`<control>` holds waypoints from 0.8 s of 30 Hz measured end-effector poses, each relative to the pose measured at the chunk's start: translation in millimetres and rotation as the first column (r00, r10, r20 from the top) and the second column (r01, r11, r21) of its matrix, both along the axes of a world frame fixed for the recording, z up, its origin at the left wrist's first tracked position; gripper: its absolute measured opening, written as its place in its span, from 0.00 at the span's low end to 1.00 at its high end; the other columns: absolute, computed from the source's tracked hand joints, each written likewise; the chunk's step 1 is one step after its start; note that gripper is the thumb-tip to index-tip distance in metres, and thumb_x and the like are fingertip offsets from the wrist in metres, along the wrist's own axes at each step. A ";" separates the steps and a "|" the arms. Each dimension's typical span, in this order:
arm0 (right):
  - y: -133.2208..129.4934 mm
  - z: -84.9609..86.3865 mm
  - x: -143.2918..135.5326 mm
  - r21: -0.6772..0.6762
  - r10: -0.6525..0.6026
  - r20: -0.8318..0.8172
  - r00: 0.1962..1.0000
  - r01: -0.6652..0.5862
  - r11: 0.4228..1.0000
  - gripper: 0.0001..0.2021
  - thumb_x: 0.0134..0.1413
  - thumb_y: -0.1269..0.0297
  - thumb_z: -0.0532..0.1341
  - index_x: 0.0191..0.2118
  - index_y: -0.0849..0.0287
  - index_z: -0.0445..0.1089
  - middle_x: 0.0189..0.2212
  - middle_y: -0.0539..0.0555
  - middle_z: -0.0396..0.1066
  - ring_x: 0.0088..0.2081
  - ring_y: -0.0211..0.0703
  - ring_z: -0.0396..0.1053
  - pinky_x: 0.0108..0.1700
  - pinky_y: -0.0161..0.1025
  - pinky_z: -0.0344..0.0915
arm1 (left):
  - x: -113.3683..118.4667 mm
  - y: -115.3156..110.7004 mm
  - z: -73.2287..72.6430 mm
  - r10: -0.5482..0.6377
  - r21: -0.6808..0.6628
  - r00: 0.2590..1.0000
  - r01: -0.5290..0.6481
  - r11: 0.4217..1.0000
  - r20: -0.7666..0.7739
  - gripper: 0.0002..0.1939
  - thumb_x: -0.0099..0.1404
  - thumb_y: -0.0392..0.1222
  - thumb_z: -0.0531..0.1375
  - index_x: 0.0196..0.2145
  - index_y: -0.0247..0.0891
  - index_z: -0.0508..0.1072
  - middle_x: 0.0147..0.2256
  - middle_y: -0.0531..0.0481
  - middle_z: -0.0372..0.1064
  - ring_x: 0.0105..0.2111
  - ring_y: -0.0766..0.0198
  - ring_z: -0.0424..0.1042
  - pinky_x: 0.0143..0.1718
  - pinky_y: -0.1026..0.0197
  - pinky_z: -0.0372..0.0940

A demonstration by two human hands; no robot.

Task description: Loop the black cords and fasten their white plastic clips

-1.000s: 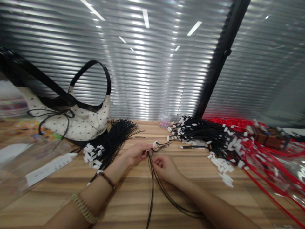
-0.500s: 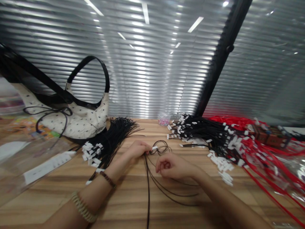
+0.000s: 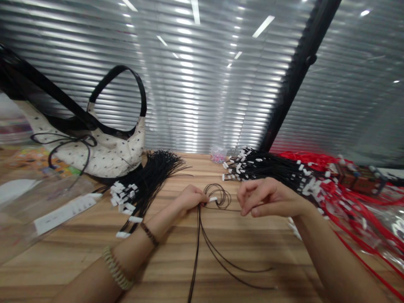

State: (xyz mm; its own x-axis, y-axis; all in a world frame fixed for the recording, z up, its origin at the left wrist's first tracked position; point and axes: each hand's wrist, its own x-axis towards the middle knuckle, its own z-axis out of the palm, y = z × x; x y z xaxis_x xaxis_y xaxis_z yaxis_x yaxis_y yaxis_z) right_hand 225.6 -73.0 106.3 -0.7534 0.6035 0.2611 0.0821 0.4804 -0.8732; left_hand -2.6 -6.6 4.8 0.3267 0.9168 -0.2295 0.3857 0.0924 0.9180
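Tensioning one strand (image 3: 232, 210), seemingly: left hand (image 3: 191, 197), grip closed on black cords (image 3: 198, 229) by white tag (image 3: 213, 199); right hand (image 3: 273, 198) apparently pinching strand; next pull needs steady left hold.

I have the left hand (image 3: 189, 198) pinching thin black cords (image 3: 198, 240), a white tag (image 3: 213, 199) just right of its fingers (image 3: 202, 196). One strand (image 3: 234, 210) stretches to the right hand (image 3: 274, 198), whose grip I can't make out. Left of the left fingers I see a black bundle (image 3: 154, 181) and a spotted bag (image 3: 105, 158); beyond the right fingers, another bundle (image 3: 271, 165); right of them, red cords (image 3: 315, 160) on the table (image 3: 170, 269).
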 end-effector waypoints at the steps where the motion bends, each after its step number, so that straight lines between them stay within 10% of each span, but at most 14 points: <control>1: -1.0 2.4 2.9 -0.001 -0.001 -0.053 0.999 0.001 1.000 0.06 0.47 0.69 0.64 0.34 0.63 0.77 0.37 0.59 0.70 0.33 0.38 0.68 0.37 0.35 0.65 | -0.3 0.4 -0.3 0.001 -0.002 1.000 -0.001 1.000 0.004 0.11 0.45 0.43 0.61 0.15 0.33 0.69 0.12 0.56 0.56 0.14 0.72 0.49 0.18 0.65 0.42; 5: -2.5 -0.2 2.6 -0.129 -0.057 -0.208 0.976 0.030 0.991 0.09 0.51 0.64 0.62 0.30 0.63 0.76 0.28 0.58 0.71 0.20 0.32 0.63 0.22 0.30 0.61 | -0.5 0.1 3.8 0.018 -0.042 1.000 -0.017 0.999 0.011 0.10 0.45 0.43 0.61 0.15 0.33 0.68 0.12 0.56 0.57 0.14 0.72 0.49 0.17 0.65 0.41; 9: 2.3 -33.6 -29.9 -0.252 -0.312 0.059 0.948 0.316 0.915 0.11 0.51 0.61 0.60 0.31 0.64 0.74 0.18 0.50 0.67 0.14 0.28 0.55 0.16 0.28 0.51 | -1.7 0.1 11.8 0.016 -0.066 1.000 -0.015 0.998 0.018 0.10 0.44 0.42 0.60 0.14 0.34 0.67 0.11 0.56 0.56 0.13 0.72 0.49 0.17 0.64 0.41; 16: 6.1 -115.3 -77.8 0.094 -0.612 0.209 0.763 0.608 0.789 0.14 0.52 0.68 0.53 0.19 0.63 0.66 0.13 0.48 0.61 0.17 0.32 0.58 0.19 0.29 0.50 | -5.6 11.6 10.0 0.031 -0.121 0.998 -0.024 0.992 0.056 0.09 0.41 0.42 0.61 0.14 0.33 0.67 0.14 0.55 0.58 0.15 0.72 0.52 0.17 0.65 0.41; 24: 8.3 -118.7 -75.8 0.060 -0.638 0.152 0.755 0.637 0.768 0.14 0.53 0.66 0.51 0.18 0.61 0.63 0.13 0.46 0.59 0.17 0.32 0.56 0.20 0.29 0.50 | -4.3 15.3 8.4 0.061 -0.197 0.994 -0.043 0.980 0.085 0.10 0.41 0.42 0.63 0.17 0.31 0.70 0.15 0.55 0.59 0.13 0.75 0.49 0.15 0.67 0.38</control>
State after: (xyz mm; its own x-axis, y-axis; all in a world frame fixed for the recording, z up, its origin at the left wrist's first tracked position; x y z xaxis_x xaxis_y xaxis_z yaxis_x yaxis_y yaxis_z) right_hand 149.7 -64.7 -12.4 -0.2249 0.9577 0.1793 0.5038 0.2718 -0.8199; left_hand -6.9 8.7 13.2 0.3072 0.8739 -0.3767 0.2920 0.2902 0.9113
